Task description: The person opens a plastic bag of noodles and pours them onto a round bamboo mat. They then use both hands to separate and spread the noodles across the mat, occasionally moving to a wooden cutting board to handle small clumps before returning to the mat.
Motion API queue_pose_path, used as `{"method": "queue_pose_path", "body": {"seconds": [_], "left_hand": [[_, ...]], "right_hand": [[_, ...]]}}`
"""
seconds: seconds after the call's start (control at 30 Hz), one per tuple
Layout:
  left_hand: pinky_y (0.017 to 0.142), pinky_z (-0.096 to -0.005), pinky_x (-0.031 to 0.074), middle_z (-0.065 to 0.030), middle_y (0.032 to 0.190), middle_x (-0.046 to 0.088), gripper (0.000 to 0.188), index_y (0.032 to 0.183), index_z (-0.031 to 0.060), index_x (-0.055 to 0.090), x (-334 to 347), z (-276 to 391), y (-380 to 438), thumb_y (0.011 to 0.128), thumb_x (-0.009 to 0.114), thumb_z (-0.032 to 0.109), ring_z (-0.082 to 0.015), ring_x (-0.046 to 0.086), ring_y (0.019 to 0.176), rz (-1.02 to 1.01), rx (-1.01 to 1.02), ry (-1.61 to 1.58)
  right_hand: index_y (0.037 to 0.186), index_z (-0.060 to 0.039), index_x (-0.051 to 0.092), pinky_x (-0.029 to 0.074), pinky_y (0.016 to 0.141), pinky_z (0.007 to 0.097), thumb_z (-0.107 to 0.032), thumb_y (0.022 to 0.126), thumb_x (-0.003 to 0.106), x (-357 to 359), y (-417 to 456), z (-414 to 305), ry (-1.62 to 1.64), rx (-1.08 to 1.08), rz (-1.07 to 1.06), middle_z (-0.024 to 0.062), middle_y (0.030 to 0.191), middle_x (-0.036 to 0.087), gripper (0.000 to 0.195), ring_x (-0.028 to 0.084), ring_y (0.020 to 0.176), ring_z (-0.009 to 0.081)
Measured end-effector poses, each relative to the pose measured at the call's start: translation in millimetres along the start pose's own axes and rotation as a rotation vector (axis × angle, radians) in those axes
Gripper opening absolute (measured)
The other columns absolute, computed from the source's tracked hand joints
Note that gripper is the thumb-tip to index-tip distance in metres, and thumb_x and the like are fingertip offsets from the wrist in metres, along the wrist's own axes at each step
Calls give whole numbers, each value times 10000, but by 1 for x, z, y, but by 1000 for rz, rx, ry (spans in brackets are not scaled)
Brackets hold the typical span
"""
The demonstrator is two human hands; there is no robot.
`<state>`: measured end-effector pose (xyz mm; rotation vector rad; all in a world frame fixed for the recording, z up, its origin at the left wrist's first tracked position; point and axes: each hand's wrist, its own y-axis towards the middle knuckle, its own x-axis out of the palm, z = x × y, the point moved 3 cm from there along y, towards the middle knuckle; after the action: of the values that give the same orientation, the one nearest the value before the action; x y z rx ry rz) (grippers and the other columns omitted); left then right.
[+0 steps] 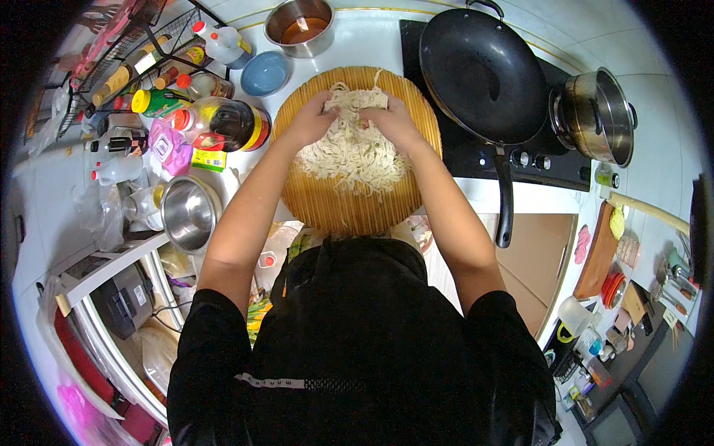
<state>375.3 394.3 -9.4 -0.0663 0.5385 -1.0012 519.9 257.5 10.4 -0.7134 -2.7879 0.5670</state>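
Pale noodles (357, 159) lie in a loose heap on a round, ribbed tray (346, 214) that looks like bamboo or straw. At the heap's far side, my left hand (314, 120) has its fingers curled around a bunch of the noodles. My right hand (392, 124) grips the same bunch from the other side, thumb turned inward. The bunch spans the small gap between both hands, and strands hang below it onto the heap. Some fingertips are hidden under the noodles.
A black wok (485, 72) and a steel pot (597, 117) stand on the hob at right. Beyond the tray are a steel pot with reddish-brown liquid (301, 30) and a blue bowl (265, 73). Several bottles and a steel bowl (191, 214) crowd the left.
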Motion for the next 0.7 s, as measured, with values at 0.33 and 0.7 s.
{"method": "queue_pose_path", "body": {"seconds": [0.33,0.7], "left_hand": [[711,-337,483,-79,849,637,263,1012,21,617,-24,60,-57,849,730,195,-168,586,763,-23,272,363],[775,-420,508,-164,940,667,365,1066,-2,595,-12,17,-67,816,739,221,-332,647,874,490,169,379]], "right_hand": [[1092,22,581,497,781,307,-52,743,766,3,-79,-65,-731,-335,11,134,921,655,402,634,849,200],[994,-30,689,510,797,354,-356,772,801,-5,-54,-27,-677,-249,135,142,982,665,410,650,895,284]]}}
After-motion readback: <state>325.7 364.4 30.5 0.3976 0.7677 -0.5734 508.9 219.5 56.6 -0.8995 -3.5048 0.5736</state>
